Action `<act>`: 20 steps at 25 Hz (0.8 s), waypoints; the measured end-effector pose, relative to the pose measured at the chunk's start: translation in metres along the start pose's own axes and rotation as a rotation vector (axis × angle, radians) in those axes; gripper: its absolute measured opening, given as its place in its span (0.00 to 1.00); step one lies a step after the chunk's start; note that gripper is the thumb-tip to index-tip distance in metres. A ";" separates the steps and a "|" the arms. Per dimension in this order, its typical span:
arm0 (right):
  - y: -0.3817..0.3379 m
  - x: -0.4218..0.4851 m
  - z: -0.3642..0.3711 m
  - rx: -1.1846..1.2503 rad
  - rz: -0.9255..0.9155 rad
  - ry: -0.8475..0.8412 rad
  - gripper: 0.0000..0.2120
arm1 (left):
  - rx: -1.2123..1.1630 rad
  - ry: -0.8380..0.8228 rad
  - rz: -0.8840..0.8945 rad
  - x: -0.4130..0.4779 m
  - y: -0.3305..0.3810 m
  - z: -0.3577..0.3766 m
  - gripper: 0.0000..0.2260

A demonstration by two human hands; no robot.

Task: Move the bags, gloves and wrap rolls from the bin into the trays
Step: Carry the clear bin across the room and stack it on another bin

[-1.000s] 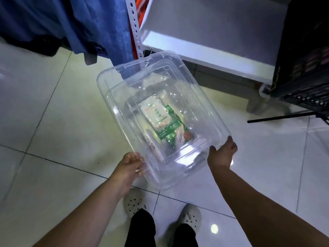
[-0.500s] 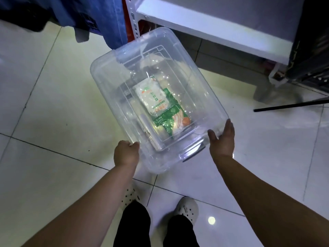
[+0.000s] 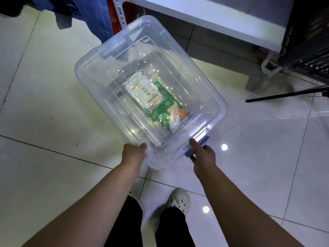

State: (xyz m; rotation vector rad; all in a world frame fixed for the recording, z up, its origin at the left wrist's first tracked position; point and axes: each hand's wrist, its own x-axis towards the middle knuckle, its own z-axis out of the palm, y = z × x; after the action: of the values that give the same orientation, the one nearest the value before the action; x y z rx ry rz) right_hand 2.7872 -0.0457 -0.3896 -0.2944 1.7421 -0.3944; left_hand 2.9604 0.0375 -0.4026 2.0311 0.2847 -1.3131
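Note:
A clear plastic bin [image 3: 92, 75] with a clear lid and grey latches lies on the tiled floor in front of me. Through the lid I see a white packet [image 3: 142, 91] lying over a green packet [image 3: 167, 113]. A pale roll-shaped thing lies along the bin's near left side, too blurred to name. My left hand [image 3: 132, 155] grips the bin's near left corner. My right hand [image 3: 203, 155] holds the grey latch [image 3: 201, 138] on the near end, thumb on top.
A white shelf unit [image 3: 213, 20] stands just beyond the bin, its leg [image 3: 256, 81] at the right. A black crate [image 3: 309, 38] sits at the far right, with a black rod [image 3: 284, 94] low over the floor. Blue cloth [image 3: 96, 16] hangs at the back left. My feet are below.
The bin has come down onto the floor. My right hand has moved from the bin's right corner to the near latch. My left hand stays at the near left corner.

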 end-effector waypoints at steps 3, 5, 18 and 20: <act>-0.007 -0.004 -0.007 -0.158 -0.159 0.133 0.13 | 0.008 -0.013 -0.002 -0.007 -0.010 0.020 0.05; -0.011 -0.002 -0.005 -0.185 -0.165 0.118 0.22 | 0.030 -0.006 0.009 -0.008 -0.015 0.029 0.13; -0.036 -0.031 0.003 -0.746 -0.455 0.220 0.27 | 0.138 0.073 -0.024 -0.025 0.041 -0.013 0.33; -0.049 -0.048 0.015 -0.933 -0.637 0.246 0.31 | 0.214 0.165 0.078 -0.017 0.078 -0.036 0.35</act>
State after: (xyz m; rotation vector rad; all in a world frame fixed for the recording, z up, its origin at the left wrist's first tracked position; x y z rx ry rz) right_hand 2.8109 -0.0719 -0.3289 -1.5431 1.9511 -0.0278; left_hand 3.0189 0.0060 -0.3448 2.3117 0.1419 -1.1718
